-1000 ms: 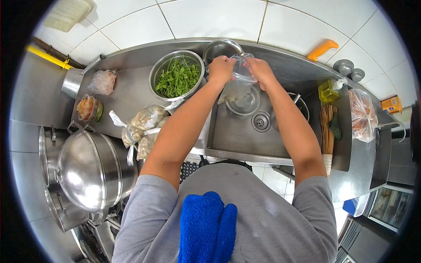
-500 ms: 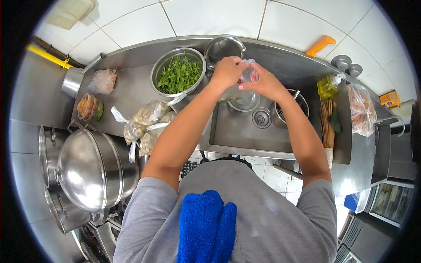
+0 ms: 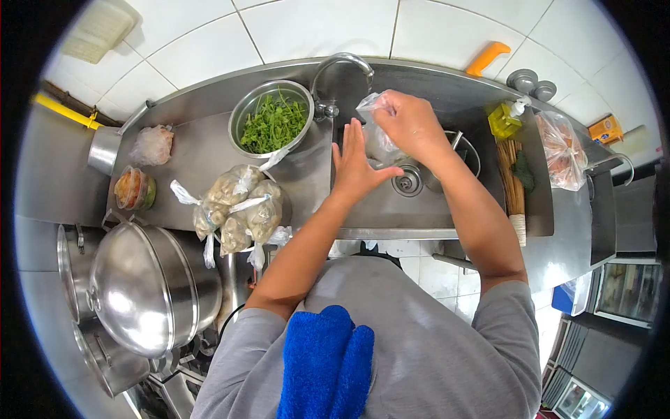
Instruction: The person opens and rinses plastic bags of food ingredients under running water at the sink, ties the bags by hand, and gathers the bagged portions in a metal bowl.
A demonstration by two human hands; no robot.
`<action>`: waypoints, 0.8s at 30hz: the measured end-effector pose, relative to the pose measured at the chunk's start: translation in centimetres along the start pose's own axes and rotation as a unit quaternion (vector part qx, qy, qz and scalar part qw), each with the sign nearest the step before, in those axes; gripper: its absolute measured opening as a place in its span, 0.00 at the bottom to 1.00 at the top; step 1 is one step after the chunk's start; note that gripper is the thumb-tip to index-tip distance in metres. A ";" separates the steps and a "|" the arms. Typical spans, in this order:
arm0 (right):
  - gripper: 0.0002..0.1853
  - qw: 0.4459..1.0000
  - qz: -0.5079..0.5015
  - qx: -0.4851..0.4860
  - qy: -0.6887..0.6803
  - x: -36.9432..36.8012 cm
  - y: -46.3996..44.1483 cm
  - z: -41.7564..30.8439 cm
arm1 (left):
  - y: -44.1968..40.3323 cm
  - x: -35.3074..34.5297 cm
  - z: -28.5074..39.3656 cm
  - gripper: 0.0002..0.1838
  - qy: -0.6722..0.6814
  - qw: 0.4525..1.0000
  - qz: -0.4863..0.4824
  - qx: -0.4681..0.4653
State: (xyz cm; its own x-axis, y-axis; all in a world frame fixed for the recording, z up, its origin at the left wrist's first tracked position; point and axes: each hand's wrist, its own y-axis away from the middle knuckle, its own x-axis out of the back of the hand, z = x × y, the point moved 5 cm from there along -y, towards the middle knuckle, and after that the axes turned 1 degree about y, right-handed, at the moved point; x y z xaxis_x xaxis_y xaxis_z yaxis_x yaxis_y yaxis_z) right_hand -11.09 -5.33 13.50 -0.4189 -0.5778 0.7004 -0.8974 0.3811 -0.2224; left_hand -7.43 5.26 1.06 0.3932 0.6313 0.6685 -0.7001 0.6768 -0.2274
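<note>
My right hand [image 3: 413,126] is closed on the gathered top of a clear plastic bag [image 3: 379,145], which hangs over the sink [image 3: 433,216] just right of the faucet [image 3: 347,59]. What the bag holds is hard to make out. My left hand [image 3: 354,167] is open beside the bag's lower left, fingers spread and thumb stretched toward the drain [image 3: 407,183]. Whether its fingertips touch the bag I cannot tell. Partly behind my right wrist, a metal pot [image 3: 471,155] stands in the sink.
Left of the sink are a metal bowl of green herbs [image 3: 273,120] and several tied bags [image 3: 241,202] of pale food. A large lidded pot [image 3: 143,286] is at lower left. A soap bottle [image 3: 504,120] and a stick brush [image 3: 513,185] line the sink's right side.
My left hand has let go of the clear bag and dropped lower with fingers spread. My right hand has turned over and now grips the bag's top alone.
</note>
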 end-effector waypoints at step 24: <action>0.26 0.969 0.021 -0.040 -0.242 -4.3 5.7 10.7 | -1.9 3.8 -2.4 0.19 0.358 0.933 0.039 -0.016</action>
State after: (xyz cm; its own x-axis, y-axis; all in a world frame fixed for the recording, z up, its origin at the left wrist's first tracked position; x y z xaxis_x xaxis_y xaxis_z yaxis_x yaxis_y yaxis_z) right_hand -15.89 -8.42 1.99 -0.4879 -0.8243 0.2873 -0.8728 0.4548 -0.1774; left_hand -3.17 7.25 2.35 0.6468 0.7627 0.0077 -0.7299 0.6219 -0.2837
